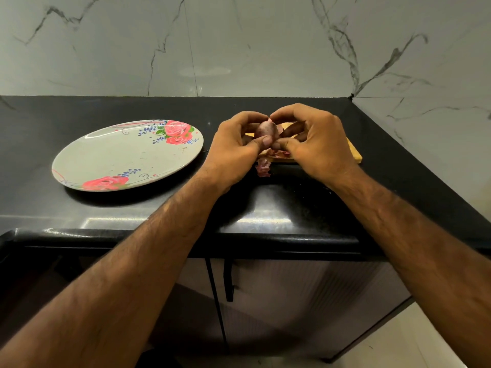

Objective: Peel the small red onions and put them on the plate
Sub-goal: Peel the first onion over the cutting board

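A small red onion (266, 129) is held between both hands above a wooden board (354, 154). My left hand (235, 152) grips it from the left, thumb pressed on its lower side. My right hand (316, 144) pinches the skin at its top and right side. Loose purple peel (263, 168) lies on the counter just in front of the board, with more scraps (279, 152) on the board's near edge. The oval floral plate (117, 158) sits to the left with nothing on it. Most of the board is hidden behind my hands.
The black stone counter (79, 208) ends at a rounded front edge near me. A marble wall runs behind and wraps round on the right, close to the board. Cabinet doors with a black handle (228, 280) are below.
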